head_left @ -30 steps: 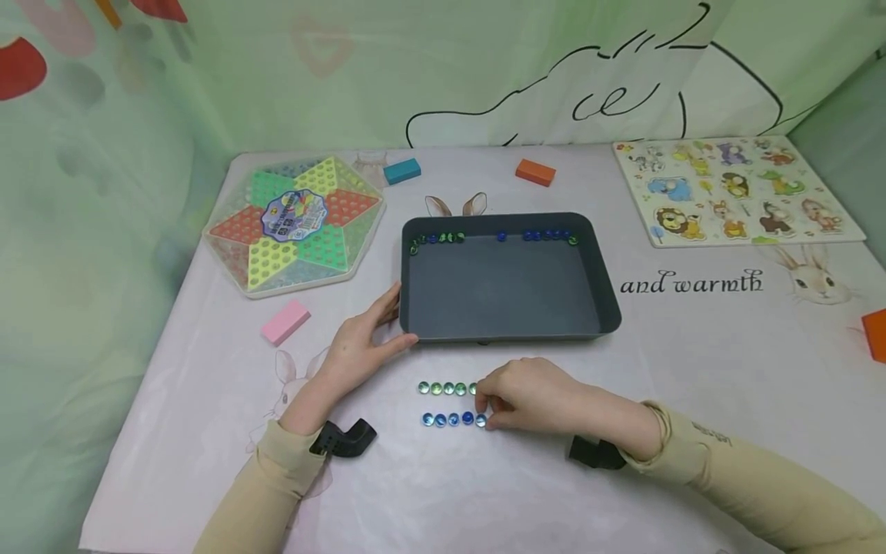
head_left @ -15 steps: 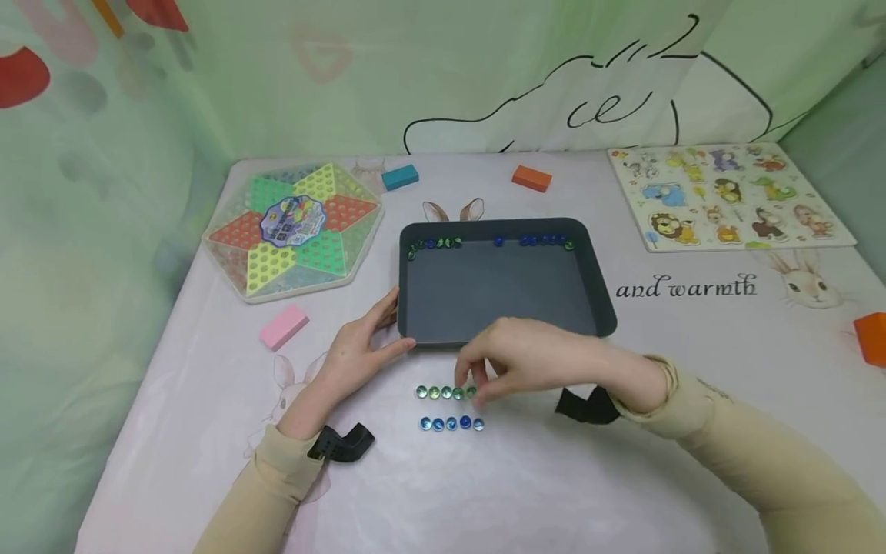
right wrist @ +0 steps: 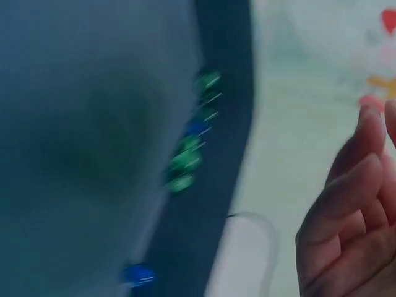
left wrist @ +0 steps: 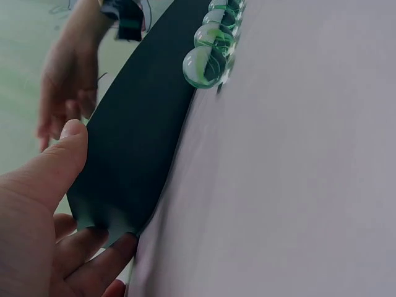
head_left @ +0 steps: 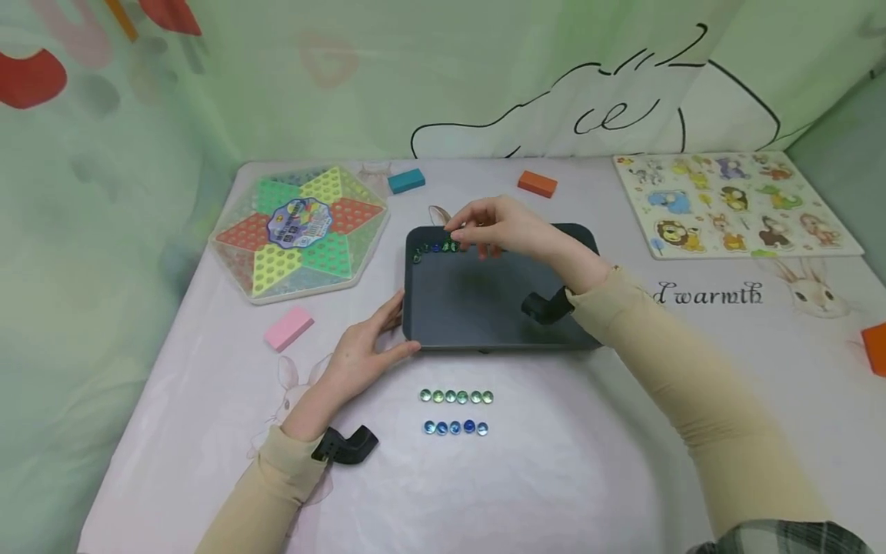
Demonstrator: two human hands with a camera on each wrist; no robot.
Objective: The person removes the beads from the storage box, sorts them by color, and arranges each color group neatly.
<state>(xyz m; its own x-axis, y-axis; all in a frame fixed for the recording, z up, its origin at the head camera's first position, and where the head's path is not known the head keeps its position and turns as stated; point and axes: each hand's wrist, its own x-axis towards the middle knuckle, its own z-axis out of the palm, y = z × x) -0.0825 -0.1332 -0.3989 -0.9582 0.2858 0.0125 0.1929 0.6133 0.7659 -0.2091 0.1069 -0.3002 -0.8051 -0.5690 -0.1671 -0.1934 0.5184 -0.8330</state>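
- My right hand shows at the right edge, fingers bent, well apart from the marbles.
- I see a dark tray filling the left, blurred.
- Green marbles line its wall, with a blue marble among them.
- Another blue marble sits apart, lower down.
- Beyond my fingers, a pale green backdrop carries red and yellow patches.

The right hand has reached across the tray.

Black cursive lettering on the pale pinkish-white tablecloth reads "d warmth", its start covered by a beige fabric sleeve.
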